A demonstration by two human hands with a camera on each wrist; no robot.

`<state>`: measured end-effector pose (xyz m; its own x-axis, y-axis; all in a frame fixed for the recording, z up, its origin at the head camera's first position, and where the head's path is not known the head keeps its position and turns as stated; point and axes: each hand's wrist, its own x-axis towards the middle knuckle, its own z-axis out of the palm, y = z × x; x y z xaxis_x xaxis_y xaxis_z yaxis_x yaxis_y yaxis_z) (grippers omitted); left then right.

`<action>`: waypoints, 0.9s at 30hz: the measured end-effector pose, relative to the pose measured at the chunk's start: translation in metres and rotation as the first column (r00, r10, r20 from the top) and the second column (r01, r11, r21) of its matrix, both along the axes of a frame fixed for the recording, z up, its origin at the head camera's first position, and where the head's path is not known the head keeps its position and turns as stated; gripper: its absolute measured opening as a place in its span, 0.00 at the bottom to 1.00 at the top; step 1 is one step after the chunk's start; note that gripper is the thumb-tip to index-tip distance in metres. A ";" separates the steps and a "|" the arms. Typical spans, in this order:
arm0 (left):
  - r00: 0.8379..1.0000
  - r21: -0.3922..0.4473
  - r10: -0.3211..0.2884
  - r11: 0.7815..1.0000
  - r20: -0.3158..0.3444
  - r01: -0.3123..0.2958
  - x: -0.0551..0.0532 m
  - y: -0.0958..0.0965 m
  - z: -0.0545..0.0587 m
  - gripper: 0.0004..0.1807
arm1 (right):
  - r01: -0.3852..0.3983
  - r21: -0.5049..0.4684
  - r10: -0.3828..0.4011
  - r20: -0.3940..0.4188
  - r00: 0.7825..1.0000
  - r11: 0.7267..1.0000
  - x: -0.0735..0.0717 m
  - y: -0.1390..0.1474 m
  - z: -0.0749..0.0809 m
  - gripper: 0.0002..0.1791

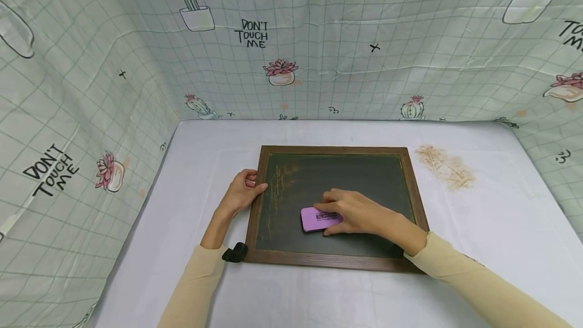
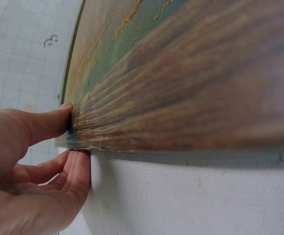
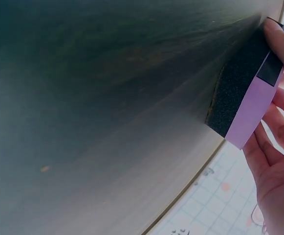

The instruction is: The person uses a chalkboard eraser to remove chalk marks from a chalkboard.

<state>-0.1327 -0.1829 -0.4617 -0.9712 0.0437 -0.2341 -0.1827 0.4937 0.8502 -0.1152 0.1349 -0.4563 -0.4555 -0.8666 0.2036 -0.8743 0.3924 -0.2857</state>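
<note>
A chalkboard with a brown wooden frame lies on the white table, marked with yellow chalk streaks down its left side. My left hand pinches the left part of the frame. In the left wrist view its thumb rests on the frame's face while the fingers bear on the outer edge. Near the middle of the board, my right hand grips a purple chalkboard eraser between thumb and fingers. The right wrist view shows the eraser's dark felt side against the board.
To the right of the board, an orange-brown powdery smear marks the white tabletop. A black object sits by the left cuff, near the frame's lower left corner. A patterned grid curtain encloses the table at the back and sides.
</note>
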 end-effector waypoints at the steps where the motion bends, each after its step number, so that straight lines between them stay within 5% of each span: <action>1: 1.000 -0.002 0.000 1.000 0.000 0.000 0.000 0.000 0.000 0.30 | 0.003 -0.004 -0.003 -0.001 1.000 1.000 0.000 0.002 0.000 0.32; 27: 0.999 -0.002 0.041 0.999 0.010 -0.041 -0.003 -0.001 -0.001 0.30 | 0.091 -0.080 -0.094 -0.037 0.995 0.993 0.010 0.060 -0.006 0.31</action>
<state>-0.1355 -0.1840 -0.4630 -0.9698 0.0037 -0.2437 -0.2111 0.4870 0.8475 -0.1054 0.1951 -0.4625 -0.5230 -0.8019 0.2888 -0.8468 0.4501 -0.2836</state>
